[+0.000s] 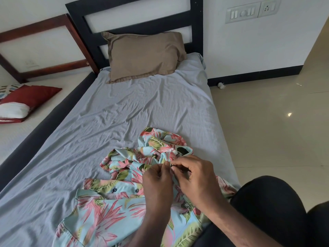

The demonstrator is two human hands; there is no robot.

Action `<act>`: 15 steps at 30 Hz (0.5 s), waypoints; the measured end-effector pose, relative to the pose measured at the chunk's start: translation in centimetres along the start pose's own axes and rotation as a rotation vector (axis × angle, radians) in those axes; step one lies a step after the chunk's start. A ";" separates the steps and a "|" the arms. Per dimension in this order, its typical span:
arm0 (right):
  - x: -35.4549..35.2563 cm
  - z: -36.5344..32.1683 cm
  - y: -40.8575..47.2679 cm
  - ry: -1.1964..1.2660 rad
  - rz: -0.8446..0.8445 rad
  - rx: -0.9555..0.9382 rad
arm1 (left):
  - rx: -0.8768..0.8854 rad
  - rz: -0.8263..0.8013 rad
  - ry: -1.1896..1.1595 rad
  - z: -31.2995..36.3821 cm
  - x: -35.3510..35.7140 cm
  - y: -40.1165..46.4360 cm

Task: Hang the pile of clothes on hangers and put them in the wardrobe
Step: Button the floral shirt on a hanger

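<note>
Left hand (157,180) and right hand (193,177) meet fingertip to fingertip, each pinching a fold of a floral shirt (114,207) near its collar; a small dark button sits between them; the shirt lies crumpled on a grey bedsheet (124,111); a brown pillow (144,54) leans against the black headboard (195,20); beige tiled floor (267,139) at right.

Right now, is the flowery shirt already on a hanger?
No. The floral shirt lies crumpled on the grey bedsheet, and both hands pinch its fabric near a button; no hanger shows.
</note>
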State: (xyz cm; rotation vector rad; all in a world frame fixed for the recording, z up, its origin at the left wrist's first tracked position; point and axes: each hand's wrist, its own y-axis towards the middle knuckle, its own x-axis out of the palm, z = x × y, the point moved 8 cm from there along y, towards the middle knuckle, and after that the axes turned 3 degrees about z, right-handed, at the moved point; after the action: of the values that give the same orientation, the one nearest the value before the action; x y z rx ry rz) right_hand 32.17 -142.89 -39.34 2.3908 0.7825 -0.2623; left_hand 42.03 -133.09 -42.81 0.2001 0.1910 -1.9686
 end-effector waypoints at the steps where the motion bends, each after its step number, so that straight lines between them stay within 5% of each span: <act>1: 0.1 0.1 0.0 0.007 -0.007 0.010 | -0.041 -0.021 -0.037 -0.6 0.2 0.2; 5: 0.0 1.3 0.3 0.130 -0.039 0.090 | -0.180 -0.161 -0.217 -2.0 1.2 0.4; 8: 0.1 2.8 0.7 0.217 -0.068 0.207 | -0.095 -0.223 -0.196 -0.8 1.3 0.2; 15: -1.1 4.5 1.4 0.290 -0.029 0.344 | 0.286 -0.423 0.359 0.1 0.4 0.6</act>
State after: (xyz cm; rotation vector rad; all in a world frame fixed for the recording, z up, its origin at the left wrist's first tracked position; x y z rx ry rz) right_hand 32.11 -147.03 -41.82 2.7847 0.9683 -0.0641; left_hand 42.44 -133.70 -42.80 0.7536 0.1942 -2.3651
